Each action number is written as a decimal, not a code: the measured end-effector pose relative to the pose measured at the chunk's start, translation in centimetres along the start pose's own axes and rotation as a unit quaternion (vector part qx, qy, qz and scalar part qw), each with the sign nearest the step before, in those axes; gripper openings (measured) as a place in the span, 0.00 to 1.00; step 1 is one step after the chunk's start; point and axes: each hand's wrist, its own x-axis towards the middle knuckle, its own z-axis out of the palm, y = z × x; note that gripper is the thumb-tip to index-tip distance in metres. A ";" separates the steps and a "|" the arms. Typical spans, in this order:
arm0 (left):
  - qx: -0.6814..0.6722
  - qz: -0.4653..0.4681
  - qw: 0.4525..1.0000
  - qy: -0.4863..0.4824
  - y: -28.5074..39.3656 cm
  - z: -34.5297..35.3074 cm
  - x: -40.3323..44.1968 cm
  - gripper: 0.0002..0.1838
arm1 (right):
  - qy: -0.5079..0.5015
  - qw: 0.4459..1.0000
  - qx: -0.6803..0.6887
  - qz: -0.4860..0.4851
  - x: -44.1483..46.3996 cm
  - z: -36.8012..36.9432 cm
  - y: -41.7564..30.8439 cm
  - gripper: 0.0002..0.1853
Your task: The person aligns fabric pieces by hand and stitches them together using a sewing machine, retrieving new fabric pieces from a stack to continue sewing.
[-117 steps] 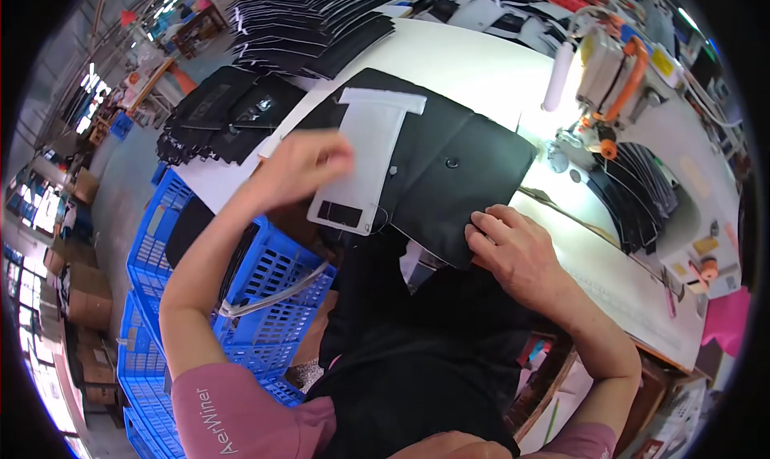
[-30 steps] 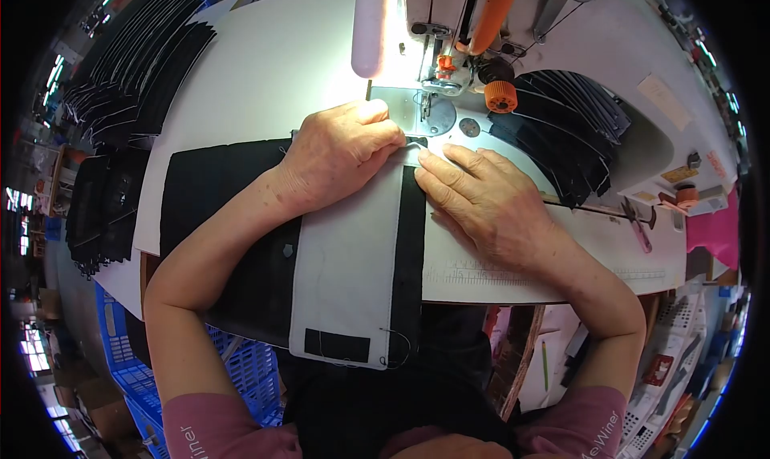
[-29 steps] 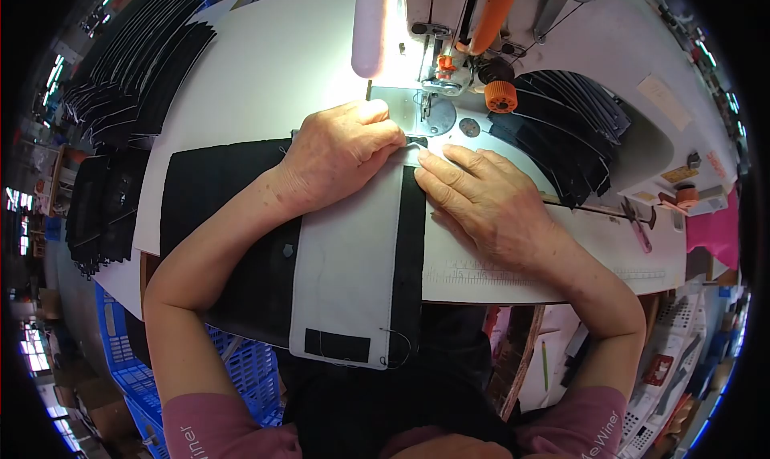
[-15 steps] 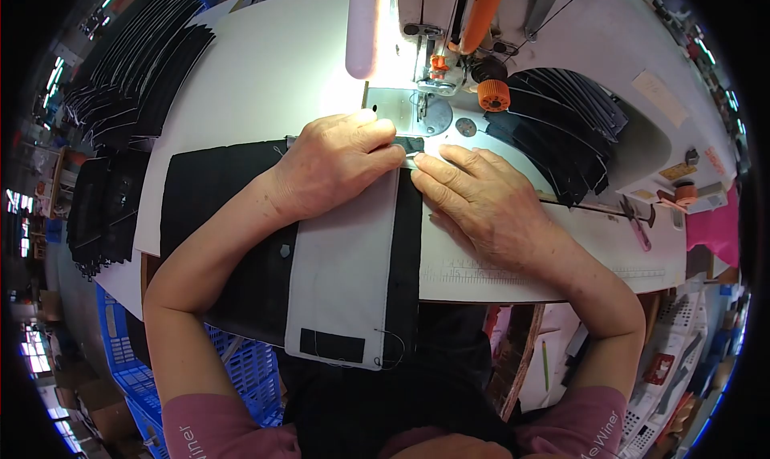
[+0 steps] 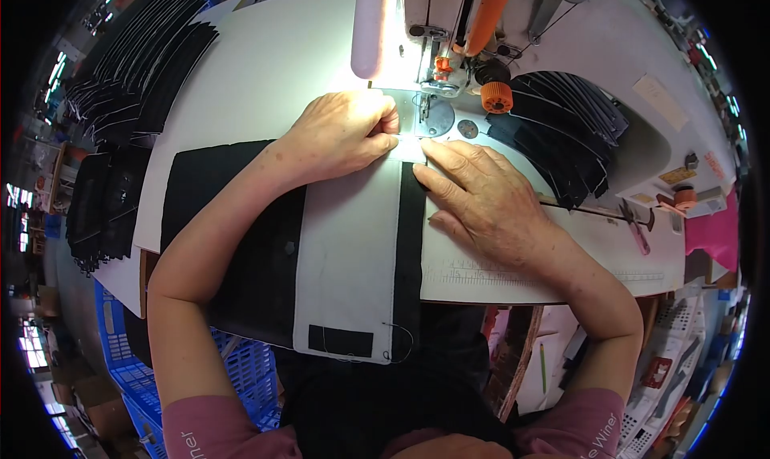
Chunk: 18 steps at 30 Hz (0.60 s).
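A white strip-shaped piece point(image 5: 349, 258) with a dark rectangle near its lower end lies on black fabric point(image 5: 253, 250), at the near edge of the sewing table. My left hand point(image 5: 341, 134) pinches the top end of the white piece, thumb and fingers pressed together. At its right corner, my right hand point(image 5: 485, 198) lies with fingers spread on the white and black layers. Both hands are just in front of the needle area point(image 5: 423, 106) of the sewing machine. A loose thread curls at the lower right corner of the white piece.
Stacks of black pieces point(image 5: 144, 58) stand at the far left, with more black pieces point(image 5: 104, 202) below. Black pieces point(image 5: 561, 130) lie under the machine arm. Scissors point(image 5: 635, 226) rest at the right. A blue crate point(image 5: 249, 375) is below the table.
Since 3.9 seconds ago, the fabric and both hands have come to the machine. In the last half second, my left hand has shifted slightly up and the white end now lies flat towards the needle.
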 end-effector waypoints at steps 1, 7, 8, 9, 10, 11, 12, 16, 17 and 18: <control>0.003 -0.005 1.000 -0.008 0.1 -0.1 0.1 0.04 | -0.002 1.000 0.001 -0.004 0.0 0.0 0.0 0.26; 0.024 -0.026 0.998 -0.043 0.5 -0.2 0.7 0.05 | -0.012 1.000 0.007 -0.010 -0.2 0.2 0.1 0.27; 0.029 -0.030 0.998 -0.046 0.5 -0.2 0.7 0.05 | -0.014 1.000 0.008 -0.010 -0.2 0.2 0.2 0.27; 0.035 -0.034 0.998 -0.049 0.5 -0.3 0.7 0.05 | -0.015 1.000 0.008 -0.009 -0.1 0.2 0.2 0.27; 0.034 -0.034 0.998 -0.048 0.4 -0.3 0.7 0.05 | -0.016 1.000 0.007 -0.010 -0.1 0.1 0.2 0.27; 0.033 -0.030 0.998 -0.044 0.3 -0.2 0.6 0.05 | -0.012 1.000 0.004 -0.010 0.0 0.1 0.3 0.26; 0.032 -0.025 0.998 -0.040 0.3 -0.1 0.7 0.05 | -0.007 1.000 0.001 -0.010 0.0 0.0 0.3 0.26; 0.037 -0.004 0.999 -0.028 -0.1 0.3 0.6 0.05 | -0.011 1.000 -0.004 -0.009 0.1 -0.3 0.2 0.25; 0.044 0.008 0.999 -0.025 -0.2 0.4 0.6 0.05 | -0.022 1.000 -0.002 -0.006 0.1 -0.5 0.2 0.26; 0.050 0.020 0.998 -0.021 -0.3 0.4 0.6 0.04 | -0.034 0.999 0.000 -0.004 0.2 -0.6 0.3 0.26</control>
